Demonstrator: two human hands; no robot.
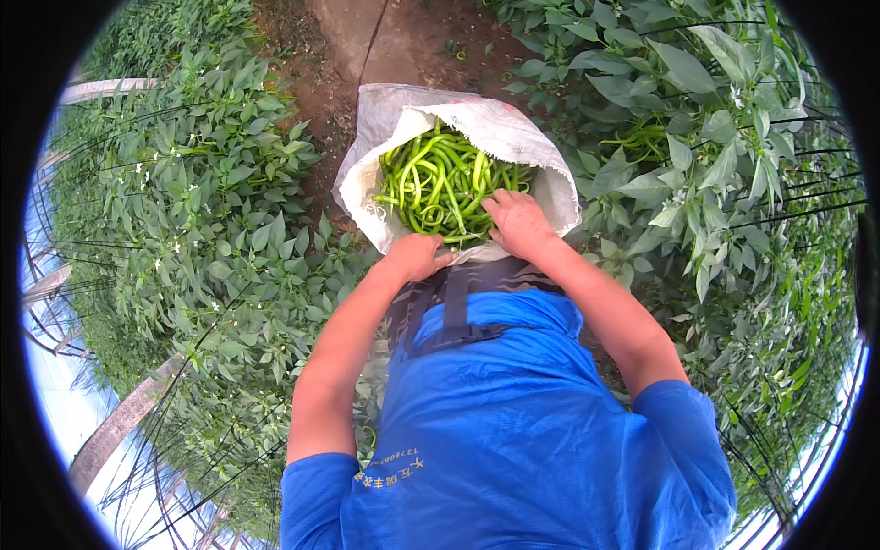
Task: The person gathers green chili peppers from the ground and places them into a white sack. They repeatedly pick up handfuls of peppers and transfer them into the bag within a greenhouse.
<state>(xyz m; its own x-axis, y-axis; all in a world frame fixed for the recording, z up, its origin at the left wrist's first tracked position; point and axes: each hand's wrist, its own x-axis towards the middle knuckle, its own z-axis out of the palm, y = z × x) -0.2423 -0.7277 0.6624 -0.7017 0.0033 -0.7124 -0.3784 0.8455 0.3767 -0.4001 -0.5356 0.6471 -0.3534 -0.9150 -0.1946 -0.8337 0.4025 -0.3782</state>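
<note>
A white woven sack lies mouth towards me on the ground in front of my legs. Long green chili peppers fill its mouth, many of them curled. My left hand grips the near left part of the rim, its thumb along the edge and its fingertips partly hidden. Inside the near right side of the mouth, my right hand rests against the peppers with fingers bent. Whether those fingers hold a pepper is hidden.
Leafy pepper plants with small white flowers crowd the left side, and more plants stand close on the right. A dirt path runs beyond the sack, with a thin dark line along it. Pale curved posts and dark strings rise at the left.
</note>
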